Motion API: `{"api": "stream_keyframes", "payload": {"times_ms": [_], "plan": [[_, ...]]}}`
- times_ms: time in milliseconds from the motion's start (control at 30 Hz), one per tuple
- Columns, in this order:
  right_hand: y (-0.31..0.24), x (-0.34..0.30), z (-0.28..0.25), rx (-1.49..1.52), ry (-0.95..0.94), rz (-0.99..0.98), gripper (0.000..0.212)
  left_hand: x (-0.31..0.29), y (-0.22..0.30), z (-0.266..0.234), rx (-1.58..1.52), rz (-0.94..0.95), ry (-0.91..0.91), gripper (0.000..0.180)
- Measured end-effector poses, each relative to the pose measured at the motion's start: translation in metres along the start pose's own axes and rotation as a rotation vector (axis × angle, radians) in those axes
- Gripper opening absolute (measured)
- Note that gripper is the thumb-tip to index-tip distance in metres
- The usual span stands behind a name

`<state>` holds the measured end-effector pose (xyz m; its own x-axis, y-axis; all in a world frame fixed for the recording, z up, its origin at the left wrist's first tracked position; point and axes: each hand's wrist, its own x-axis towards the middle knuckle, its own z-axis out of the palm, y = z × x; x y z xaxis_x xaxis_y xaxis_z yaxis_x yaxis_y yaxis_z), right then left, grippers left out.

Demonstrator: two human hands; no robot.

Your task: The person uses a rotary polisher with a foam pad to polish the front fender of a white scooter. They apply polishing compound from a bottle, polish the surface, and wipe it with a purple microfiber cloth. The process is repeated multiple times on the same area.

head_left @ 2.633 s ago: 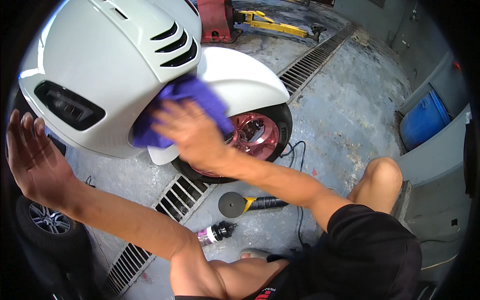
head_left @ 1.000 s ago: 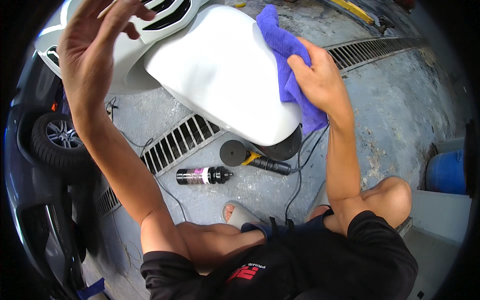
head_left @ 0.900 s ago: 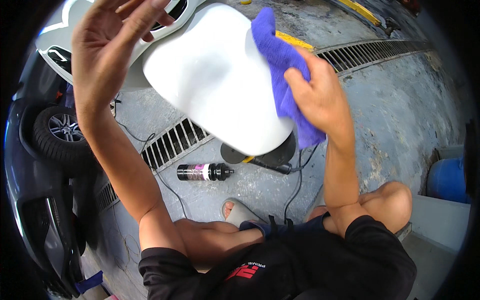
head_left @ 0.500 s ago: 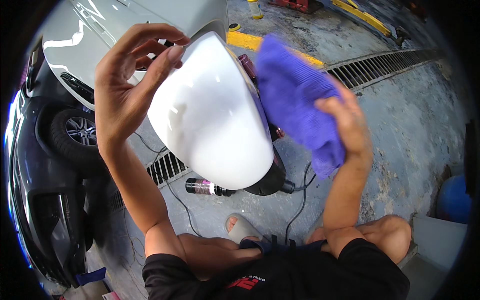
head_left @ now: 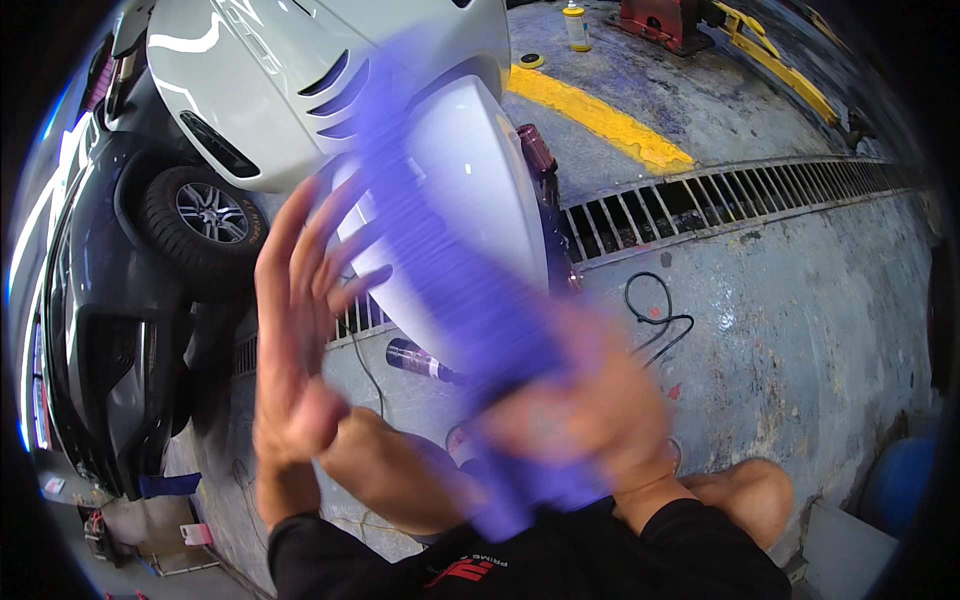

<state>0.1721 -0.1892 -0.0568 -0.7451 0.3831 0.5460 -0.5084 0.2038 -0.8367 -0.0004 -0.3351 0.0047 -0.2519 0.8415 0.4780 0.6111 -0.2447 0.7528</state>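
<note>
A glossy white rounded shell (head_left: 478, 170), shaped like a car mirror cover, stands in front of me, its middle and lower part hidden behind a purple microfiber cloth (head_left: 430, 240). My right hand (head_left: 600, 410) grips this cloth, and both are smeared by motion. The cloth stretches up and to the left across the shell. To the left of the shell my left hand (head_left: 295, 340) is raised with its fingers apart and holds nothing. Whether the cloth touches the shell, I cannot tell.
Dark bottles (head_left: 537, 148) are beside the shell, and another bottle (head_left: 412, 357) lies on the floor. A metal drain grate (head_left: 690, 208) crosses the floor. A black cable (head_left: 660, 320) coils at right. A pale car panel (head_left: 290, 60) and dark car (head_left: 110, 260) stand left.
My right hand has swept the cloth leftward and down, from right of the shell to in front of it. My left hand has dropped from the shell's upper edge and spread its fingers.
</note>
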Motion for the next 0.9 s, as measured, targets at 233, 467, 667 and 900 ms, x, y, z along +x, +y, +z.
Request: {"api": "stream_keyframes", "payload": {"times_ms": [233, 467, 667, 900], "plan": [[0.019, 0.03, 0.103, 0.002, -0.21, -0.287, 0.084, -0.041, -0.007, 0.022, -0.1, 0.082, 0.425, 0.077], [0.026, 0.038, -0.045, 0.058, 0.284, -0.186, 0.052, 0.046, -0.072, -0.003, 0.66, -0.026, 0.32, 0.069], [0.015, 0.035, -0.076, 0.107, 0.466, -0.193, 0.045, 0.029, -0.102, 0.006, 1.04, 0.126, 0.115, 0.067], [0.028, 0.038, -0.064, 0.191, 0.478, -0.033, 0.043, 0.01, -0.078, -0.005, 0.702, 0.149, 0.374, 0.037]]}}
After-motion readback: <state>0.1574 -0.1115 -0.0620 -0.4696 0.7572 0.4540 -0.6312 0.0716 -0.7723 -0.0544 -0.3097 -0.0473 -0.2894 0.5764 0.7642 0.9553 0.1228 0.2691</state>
